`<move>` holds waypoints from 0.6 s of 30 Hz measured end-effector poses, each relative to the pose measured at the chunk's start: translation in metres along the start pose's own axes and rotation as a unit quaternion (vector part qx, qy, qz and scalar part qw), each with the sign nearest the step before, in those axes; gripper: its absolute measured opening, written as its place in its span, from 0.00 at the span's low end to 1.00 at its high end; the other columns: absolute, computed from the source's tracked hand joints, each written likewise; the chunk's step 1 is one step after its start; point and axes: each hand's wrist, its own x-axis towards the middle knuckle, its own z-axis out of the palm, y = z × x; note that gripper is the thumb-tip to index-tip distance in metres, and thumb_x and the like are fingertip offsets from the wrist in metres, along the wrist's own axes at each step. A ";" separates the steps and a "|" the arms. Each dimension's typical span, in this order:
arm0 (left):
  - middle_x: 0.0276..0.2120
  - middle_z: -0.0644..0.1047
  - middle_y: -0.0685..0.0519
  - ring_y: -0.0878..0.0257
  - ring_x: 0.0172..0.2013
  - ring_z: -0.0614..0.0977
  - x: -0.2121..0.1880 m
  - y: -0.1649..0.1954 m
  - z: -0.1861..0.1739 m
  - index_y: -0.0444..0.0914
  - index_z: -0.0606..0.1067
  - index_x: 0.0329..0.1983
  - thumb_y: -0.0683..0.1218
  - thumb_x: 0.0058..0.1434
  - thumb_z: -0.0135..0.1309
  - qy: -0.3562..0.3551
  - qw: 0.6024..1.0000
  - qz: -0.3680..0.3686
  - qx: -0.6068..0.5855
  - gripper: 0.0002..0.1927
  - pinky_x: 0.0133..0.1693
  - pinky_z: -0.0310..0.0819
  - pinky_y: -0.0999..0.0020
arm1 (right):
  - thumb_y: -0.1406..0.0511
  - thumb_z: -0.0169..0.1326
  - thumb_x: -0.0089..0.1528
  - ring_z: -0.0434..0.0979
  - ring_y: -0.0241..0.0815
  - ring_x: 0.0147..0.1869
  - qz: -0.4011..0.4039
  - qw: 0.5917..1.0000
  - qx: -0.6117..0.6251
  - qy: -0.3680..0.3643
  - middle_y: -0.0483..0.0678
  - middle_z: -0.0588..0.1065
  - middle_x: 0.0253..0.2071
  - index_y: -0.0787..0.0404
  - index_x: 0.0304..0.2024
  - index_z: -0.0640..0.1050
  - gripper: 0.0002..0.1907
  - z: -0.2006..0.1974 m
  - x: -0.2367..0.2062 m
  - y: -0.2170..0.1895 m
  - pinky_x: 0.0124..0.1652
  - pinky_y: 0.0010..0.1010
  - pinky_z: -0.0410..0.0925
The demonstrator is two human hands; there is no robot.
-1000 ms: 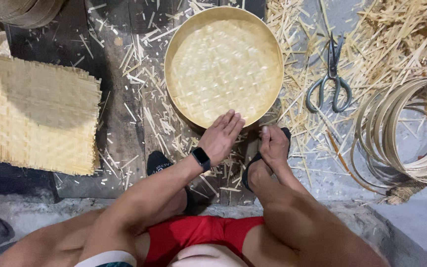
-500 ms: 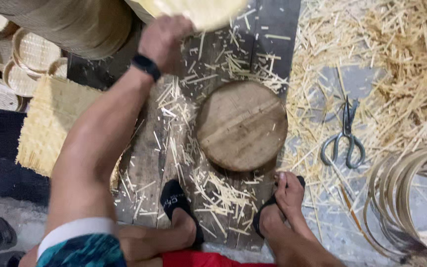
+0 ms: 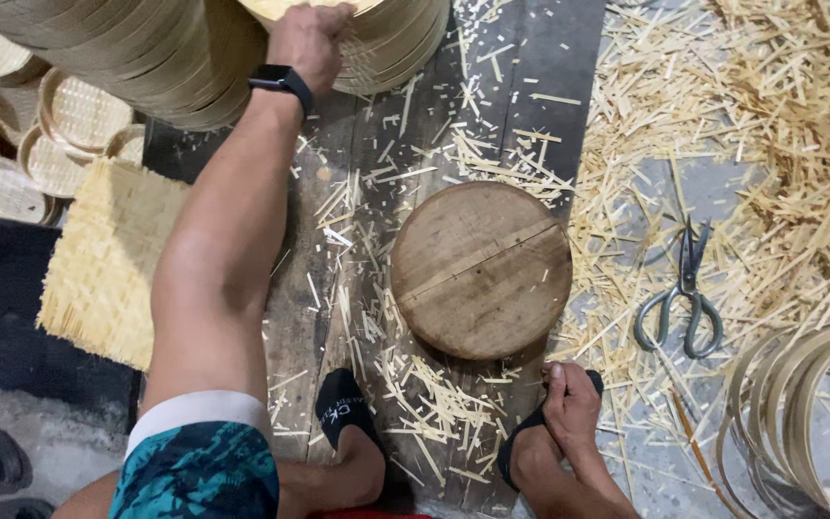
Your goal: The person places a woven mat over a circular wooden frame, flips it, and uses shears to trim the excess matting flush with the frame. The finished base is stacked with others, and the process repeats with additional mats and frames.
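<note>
One head-camera view looks straight down on a person seated over a dark wooden plank floor. Compared with a second ago, the round woven bamboo tray no longer lies on the round wooden block; it has been lifted away beyond the block to a tall stack of finished trays, which suggests this piece is done and being set aside. The left hand, a black watch on its wrist, is stretched forward with fingers curled over the tray's rim, grasping it at the picture's upper edge. Only a sliver of the tray shows, so its tilt is hard to judge; being round it has no long axis, and its flat face seems to lie level on the stack. The block now stands bare, a straight crack running across its top. The right hand rests just below the block, fingers loosely closed near a black sandal strap, holding nothing clear. Left of the block lies a square woven bamboo mat. Right of the block, scissors lie among bamboo shavings, with bamboo hoops further right.
</note>
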 end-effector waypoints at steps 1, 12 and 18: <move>0.42 0.82 0.48 0.51 0.43 0.85 0.001 0.008 -0.005 0.42 0.78 0.56 0.32 0.64 0.56 0.016 1.000 0.001 -0.010 0.20 0.43 0.81 0.59 | 0.63 0.46 0.70 0.79 0.51 0.37 0.004 1.000 0.000 0.001 0.53 0.77 0.33 0.63 0.39 0.80 0.14 0.001 0.000 0.000 0.40 0.39 0.70; 0.75 0.57 0.39 0.45 0.78 0.54 -0.068 0.155 -0.112 0.37 0.62 0.77 0.43 0.73 0.56 0.084 0.874 0.464 0.119 0.31 0.78 0.35 0.44 | 0.62 0.47 0.72 0.77 0.49 0.35 0.019 1.000 -0.002 -0.004 0.56 0.76 0.33 0.65 0.40 0.80 0.15 0.006 0.002 -0.006 0.40 0.37 0.69; 0.72 0.65 0.44 0.47 0.73 0.63 -0.127 0.129 -0.114 0.42 0.66 0.72 0.39 0.73 0.52 -0.004 0.960 0.272 -0.062 0.24 0.72 0.51 0.54 | 0.61 0.48 0.73 0.76 0.45 0.34 0.008 1.000 -0.006 0.002 0.54 0.77 0.29 0.65 0.43 0.82 0.15 0.013 0.004 -0.012 0.40 0.36 0.70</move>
